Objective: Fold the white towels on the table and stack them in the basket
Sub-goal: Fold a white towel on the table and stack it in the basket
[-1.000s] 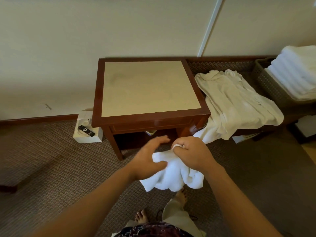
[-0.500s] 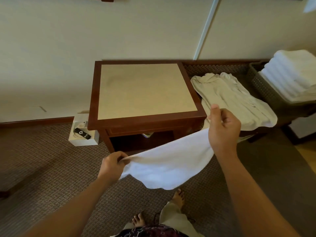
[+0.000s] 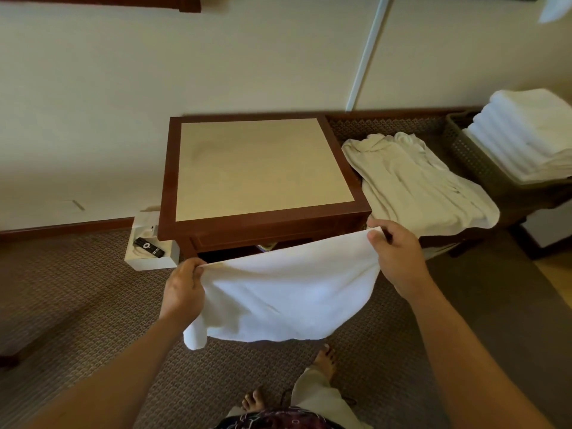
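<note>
A small white towel hangs spread in the air in front of the wooden table. My left hand pinches its left top corner and my right hand pinches its right top corner, slightly higher. The tabletop is bare. A brown woven basket at the far right holds a stack of folded white towels.
A crumpled cream cloth lies on the low bench between the table and the basket. A white box with a black remote sits on the carpet left of the table. My bare feet stand below the towel.
The bunched towel was shaken out and spread between my hands. Since half a second ago both hands moved closer to the table's front edge and the towel hangs flatter.
</note>
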A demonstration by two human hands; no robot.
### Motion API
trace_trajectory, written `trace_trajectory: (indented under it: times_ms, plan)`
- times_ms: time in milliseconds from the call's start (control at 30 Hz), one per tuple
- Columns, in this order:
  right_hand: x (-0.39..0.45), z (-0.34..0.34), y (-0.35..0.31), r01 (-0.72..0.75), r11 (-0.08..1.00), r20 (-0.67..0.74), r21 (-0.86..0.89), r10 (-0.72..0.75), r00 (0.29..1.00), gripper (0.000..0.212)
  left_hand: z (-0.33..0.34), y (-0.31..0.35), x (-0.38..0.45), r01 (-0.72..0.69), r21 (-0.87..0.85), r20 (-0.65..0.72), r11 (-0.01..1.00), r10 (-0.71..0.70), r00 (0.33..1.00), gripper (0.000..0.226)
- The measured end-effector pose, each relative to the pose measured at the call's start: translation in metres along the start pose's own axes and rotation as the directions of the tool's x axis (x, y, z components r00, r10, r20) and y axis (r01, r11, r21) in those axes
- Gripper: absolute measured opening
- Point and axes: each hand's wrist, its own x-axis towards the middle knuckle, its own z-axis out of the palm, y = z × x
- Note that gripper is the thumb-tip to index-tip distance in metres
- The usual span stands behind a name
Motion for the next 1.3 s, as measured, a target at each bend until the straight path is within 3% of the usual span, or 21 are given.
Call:
trace_trajectory:
  times_ms: [167,300,433,500,633,767,867,1000,1133,1300]
  plan:
    - [-0.003,0.0,0.021,0.019,1.0,-0.198,-0.024,-0.023,0.98,0.019,-0.008,0.005,0.01,-0.16,0.122,-0.017,0.98,0.163,0.986,0.017]
    - [-0.015,0.013,0.041,0.022,0.996,-0.353,0.087,0.01,0.935,0.014,-0.016,0.028,0.016,-0.289,0.152,-0.166,0.945,0.312,0.935,0.016]
    - [-0.02,0.017,0.06,-0.015,0.998,-0.053,-0.068,0.011,0.999,0.016,-0.03,0.036,0.033,-0.183,0.177,-0.234,0.967,0.222,0.946,0.021]
    - [-0.023,0.016,0.067,-0.034,0.999,-0.028,0.042,0.035,0.999,0.019,-0.036,0.035,0.037,-0.177,0.203,-0.25,0.963,0.226,0.942,0.021]
    - [-0.031,0.028,0.071,-0.032,0.968,-0.165,0.248,0.075,0.983,0.025,-0.04,0.038,0.038,-0.261,0.253,-0.24,0.932,0.322,0.916,0.02]
    - [-0.035,0.047,0.072,-0.049,0.985,0.083,0.168,0.035,0.996,0.031,-0.04,0.041,0.043,-0.189,0.225,-0.251,0.956,0.244,0.937,0.022]
    - [-0.033,0.044,0.075,-0.092,0.969,-0.047,0.228,0.106,0.993,0.029,-0.043,0.036,0.043,-0.16,0.219,-0.227,0.963,0.21,0.951,0.023]
    - [-0.028,0.041,0.08,-0.085,0.966,-0.162,0.243,0.127,0.979,0.026,-0.048,0.026,0.046,-0.321,0.32,-0.147,0.891,0.381,0.913,0.018]
    - [-0.016,0.049,0.074,-0.095,0.951,-0.264,0.293,0.176,0.948,0.013,-0.041,0.028,0.052,-0.343,0.373,-0.126,0.862,0.414,0.902,0.018]
    - [0.017,0.052,0.063,-0.101,0.936,-0.424,0.337,0.247,0.871,0.022,-0.028,0.038,0.072,-0.405,0.424,-0.134,0.81,0.499,0.856,0.04]
